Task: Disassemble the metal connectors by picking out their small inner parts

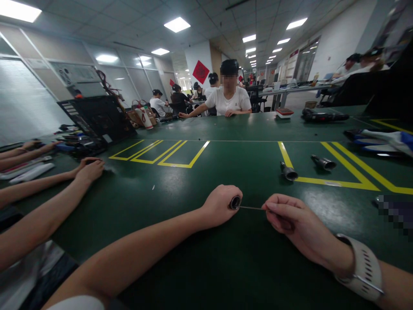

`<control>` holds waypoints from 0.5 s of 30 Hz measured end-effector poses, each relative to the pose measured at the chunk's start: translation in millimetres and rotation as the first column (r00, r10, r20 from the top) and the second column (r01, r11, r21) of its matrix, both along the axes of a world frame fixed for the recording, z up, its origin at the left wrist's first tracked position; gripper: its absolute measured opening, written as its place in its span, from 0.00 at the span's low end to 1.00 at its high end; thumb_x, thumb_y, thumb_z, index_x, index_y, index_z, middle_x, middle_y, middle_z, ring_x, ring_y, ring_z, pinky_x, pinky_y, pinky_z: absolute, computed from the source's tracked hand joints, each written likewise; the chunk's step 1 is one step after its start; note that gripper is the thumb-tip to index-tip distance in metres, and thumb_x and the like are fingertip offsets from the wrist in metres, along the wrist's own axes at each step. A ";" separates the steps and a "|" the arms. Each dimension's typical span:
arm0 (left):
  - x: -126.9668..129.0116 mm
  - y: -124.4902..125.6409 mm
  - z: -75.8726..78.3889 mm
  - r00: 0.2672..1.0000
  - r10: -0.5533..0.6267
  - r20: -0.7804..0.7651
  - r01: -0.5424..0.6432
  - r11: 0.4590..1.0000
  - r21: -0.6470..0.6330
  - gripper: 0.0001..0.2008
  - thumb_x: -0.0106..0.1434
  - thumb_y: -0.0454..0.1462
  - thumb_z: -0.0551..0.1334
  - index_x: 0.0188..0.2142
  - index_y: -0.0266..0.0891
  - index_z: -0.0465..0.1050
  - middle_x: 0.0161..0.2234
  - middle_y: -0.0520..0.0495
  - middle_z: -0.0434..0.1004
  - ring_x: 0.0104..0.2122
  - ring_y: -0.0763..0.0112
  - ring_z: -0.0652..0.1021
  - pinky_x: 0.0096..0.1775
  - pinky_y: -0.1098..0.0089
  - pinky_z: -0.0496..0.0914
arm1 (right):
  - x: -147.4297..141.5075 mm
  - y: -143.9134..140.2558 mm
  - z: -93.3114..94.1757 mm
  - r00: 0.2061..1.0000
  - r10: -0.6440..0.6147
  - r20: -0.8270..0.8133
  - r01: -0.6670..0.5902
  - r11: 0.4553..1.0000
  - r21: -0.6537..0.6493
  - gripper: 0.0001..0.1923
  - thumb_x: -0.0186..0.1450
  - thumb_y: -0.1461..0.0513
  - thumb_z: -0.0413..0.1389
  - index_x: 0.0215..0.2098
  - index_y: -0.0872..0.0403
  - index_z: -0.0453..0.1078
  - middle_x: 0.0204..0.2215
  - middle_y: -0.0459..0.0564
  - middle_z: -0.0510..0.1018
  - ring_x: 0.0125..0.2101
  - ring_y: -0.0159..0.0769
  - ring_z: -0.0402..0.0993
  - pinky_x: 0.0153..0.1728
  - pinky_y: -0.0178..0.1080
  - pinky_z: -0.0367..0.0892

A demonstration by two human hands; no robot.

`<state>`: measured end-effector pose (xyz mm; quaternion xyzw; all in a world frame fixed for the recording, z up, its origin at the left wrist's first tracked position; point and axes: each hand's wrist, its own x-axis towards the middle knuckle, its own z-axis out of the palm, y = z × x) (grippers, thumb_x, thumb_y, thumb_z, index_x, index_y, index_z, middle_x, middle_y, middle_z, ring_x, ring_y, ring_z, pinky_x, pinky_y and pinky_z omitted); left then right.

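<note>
Our left hand (220, 206) clasps a hollow metal socket (235, 202); our right hand (292, 217) pinches a thin rod (253, 208): apparent probing, calling for steady aim.

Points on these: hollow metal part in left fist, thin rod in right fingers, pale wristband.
Hollow metal part (235, 202): head view, on its open round end.
Thin rod (252, 208): head view, mid-length of its exposed stretch.
Pale wristband (361, 268): head view, on the perforated strap.
</note>
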<state>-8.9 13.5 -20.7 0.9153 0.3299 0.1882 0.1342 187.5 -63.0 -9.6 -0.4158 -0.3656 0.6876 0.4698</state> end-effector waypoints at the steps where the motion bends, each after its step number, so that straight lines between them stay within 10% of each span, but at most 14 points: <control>1: 0.0 0.3 -0.1 1.000 0.013 -0.001 -0.013 1.000 -0.011 0.02 0.56 0.32 0.59 0.31 0.37 0.65 0.30 0.52 0.71 0.30 0.72 0.70 0.37 0.68 0.63 | 0.0 0.2 0.0 1.000 -0.007 0.000 0.007 1.000 0.002 0.08 0.55 0.60 0.60 0.24 0.56 0.70 0.14 0.42 0.66 0.16 0.23 0.55 0.18 0.32 0.44; 15: 3.1 -1.4 3.5 0.998 0.063 -0.015 -0.064 0.995 -0.071 0.04 0.57 0.35 0.60 0.32 0.38 0.66 0.30 0.52 0.70 0.31 0.72 0.71 0.35 0.70 0.64 | 0.3 1.6 -1.5 0.998 -0.047 0.040 0.046 0.998 0.048 0.08 0.55 0.60 0.59 0.23 0.56 0.70 0.13 0.41 0.64 0.16 0.23 0.53 0.19 0.32 0.44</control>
